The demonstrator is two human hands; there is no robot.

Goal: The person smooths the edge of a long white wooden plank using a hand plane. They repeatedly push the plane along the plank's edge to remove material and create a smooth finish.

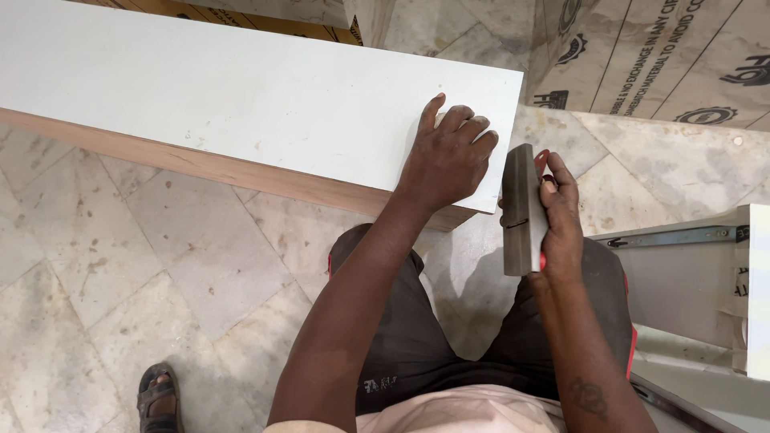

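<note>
The big white board [241,96] lay flat w/ a bare wood edge along its near side. The left hand [446,156] pressed down on the board's right end, fingers spread a bit & flat on the white top, holding nothing, just beside the corner. The right hand [559,215] was wrapped tight round a small dark block plane [521,210], thumb side on top, fingers closed on its far side. The plane sat just right of the left fingertips, off the board's end, not touching it.

To do this bit well, I think the left hand should keep pushing down hard so the board can't slide, & the plane should meet the edge flat, not tipped.

Around them: a drawer box w/ a metal slide rail [674,236] right of the right fingers, wrapped sheets [642,56] beyond, marble floor tiles [160,265] left, a sandalled foot [158,397] far below. The drawer box looked close enough to crowd the right elbow.
</note>
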